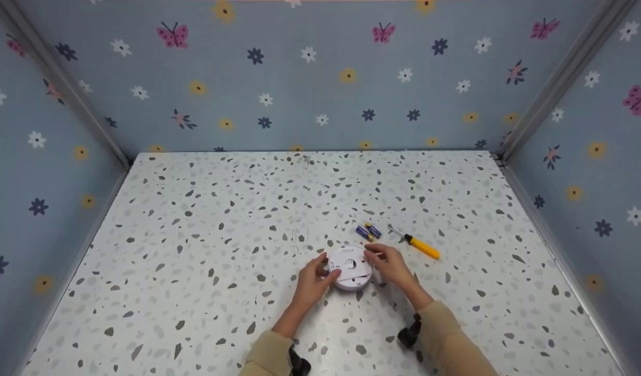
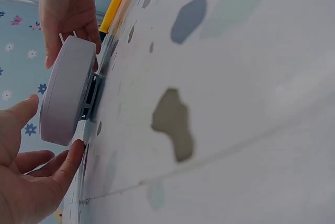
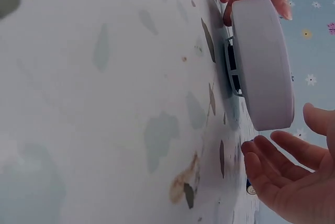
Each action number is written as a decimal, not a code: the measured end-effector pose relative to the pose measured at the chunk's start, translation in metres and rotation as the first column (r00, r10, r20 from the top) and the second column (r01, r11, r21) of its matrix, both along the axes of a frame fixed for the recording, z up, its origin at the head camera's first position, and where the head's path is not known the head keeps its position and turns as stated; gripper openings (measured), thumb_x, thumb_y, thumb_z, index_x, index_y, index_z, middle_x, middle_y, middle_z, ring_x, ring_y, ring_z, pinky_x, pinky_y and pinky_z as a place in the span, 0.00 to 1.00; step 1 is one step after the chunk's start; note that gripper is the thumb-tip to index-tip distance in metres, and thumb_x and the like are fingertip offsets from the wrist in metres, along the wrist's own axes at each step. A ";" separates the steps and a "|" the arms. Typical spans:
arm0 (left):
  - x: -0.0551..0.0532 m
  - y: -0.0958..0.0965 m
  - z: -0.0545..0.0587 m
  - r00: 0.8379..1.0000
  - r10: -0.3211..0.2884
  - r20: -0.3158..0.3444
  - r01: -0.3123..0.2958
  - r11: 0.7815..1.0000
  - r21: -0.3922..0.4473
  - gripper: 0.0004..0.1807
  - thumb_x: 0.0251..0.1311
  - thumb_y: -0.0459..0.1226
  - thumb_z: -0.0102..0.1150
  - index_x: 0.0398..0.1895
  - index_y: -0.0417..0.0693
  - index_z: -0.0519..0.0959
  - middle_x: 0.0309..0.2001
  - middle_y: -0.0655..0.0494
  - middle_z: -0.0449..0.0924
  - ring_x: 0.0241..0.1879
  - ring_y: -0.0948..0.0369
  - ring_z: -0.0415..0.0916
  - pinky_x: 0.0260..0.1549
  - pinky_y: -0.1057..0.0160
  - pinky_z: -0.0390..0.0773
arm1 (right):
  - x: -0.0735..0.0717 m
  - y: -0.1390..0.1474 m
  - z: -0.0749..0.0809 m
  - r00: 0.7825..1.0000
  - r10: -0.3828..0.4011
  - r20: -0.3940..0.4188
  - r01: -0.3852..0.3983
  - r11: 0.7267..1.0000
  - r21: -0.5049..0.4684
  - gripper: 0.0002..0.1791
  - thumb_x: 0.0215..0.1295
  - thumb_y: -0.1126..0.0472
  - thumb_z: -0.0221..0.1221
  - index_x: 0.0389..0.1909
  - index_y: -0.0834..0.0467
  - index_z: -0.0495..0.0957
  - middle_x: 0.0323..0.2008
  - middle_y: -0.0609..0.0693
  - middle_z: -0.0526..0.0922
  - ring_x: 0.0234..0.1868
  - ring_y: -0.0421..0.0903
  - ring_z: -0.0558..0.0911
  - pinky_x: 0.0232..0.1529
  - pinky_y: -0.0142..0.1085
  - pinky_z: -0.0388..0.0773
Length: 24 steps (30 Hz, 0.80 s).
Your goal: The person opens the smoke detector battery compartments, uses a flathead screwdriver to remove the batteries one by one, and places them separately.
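Observation:
A round white smoke detector (image 1: 351, 284) sits between the hands in the head view, its flat back plate facing up. From the side, in the right wrist view, its body (image 3: 261, 62) shows a dark slotted grille (image 3: 233, 67) on the tabletop side. The left hand (image 1: 311, 282) holds the left rim, thumb over the top edge and fingers along the side. Around the right rim is the right hand (image 1: 392, 265); its fingers (image 3: 277, 169) are loosely spread close to the edge, the thumb apart from it. Whether these fingertips touch the rim is hard to tell.
Just behind the detector lie two blue-and-gold batteries (image 1: 364, 233), side by side. A screwdriver (image 1: 424, 247) with a yellow handle lies to their right. The speckled white tabletop (image 1: 195, 250) is bordered by patterned blue walls (image 1: 320, 99) at the back and sides.

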State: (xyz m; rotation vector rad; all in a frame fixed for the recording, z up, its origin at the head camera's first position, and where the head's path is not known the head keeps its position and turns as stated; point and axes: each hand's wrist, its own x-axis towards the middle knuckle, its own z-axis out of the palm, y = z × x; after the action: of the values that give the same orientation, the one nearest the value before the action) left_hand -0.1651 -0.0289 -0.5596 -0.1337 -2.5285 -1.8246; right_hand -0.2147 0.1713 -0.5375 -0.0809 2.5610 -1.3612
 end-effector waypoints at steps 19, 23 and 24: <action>0.001 0.005 -0.001 0.999 0.016 0.040 -0.015 1.000 -0.026 0.30 0.54 0.43 0.58 0.56 0.32 0.66 0.47 0.45 0.73 0.35 0.62 0.71 0.34 0.67 0.74 | -0.008 -0.005 -0.008 0.981 -0.079 0.179 0.088 0.995 -0.044 0.21 0.61 0.49 0.53 0.51 0.57 0.74 0.38 0.50 0.77 0.33 0.43 0.74 0.32 0.32 0.74; 0.000 0.005 -0.001 0.999 0.029 0.028 -0.029 1.000 -0.011 0.28 0.53 0.41 0.60 0.54 0.32 0.68 0.45 0.45 0.74 0.37 0.61 0.73 0.34 0.68 0.75 | -0.008 -0.005 -0.007 0.980 -0.073 0.187 0.091 0.992 -0.085 0.22 0.61 0.50 0.53 0.52 0.58 0.74 0.39 0.50 0.78 0.34 0.43 0.74 0.32 0.31 0.74; 0.000 0.005 -0.002 0.999 0.033 0.022 -0.033 0.999 -0.008 0.28 0.53 0.41 0.60 0.53 0.32 0.69 0.45 0.44 0.74 0.37 0.60 0.73 0.34 0.68 0.76 | -0.008 -0.005 -0.007 0.979 -0.073 0.192 0.092 0.991 -0.095 0.21 0.61 0.51 0.53 0.52 0.58 0.73 0.39 0.51 0.78 0.34 0.43 0.74 0.32 0.32 0.74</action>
State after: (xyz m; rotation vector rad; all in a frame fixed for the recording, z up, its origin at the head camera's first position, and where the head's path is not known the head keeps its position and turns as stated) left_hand -0.1652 -0.0235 -0.5611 -0.0724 -2.5366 -1.8152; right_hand -0.2224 0.1666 -0.5446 0.1319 2.3613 -1.4568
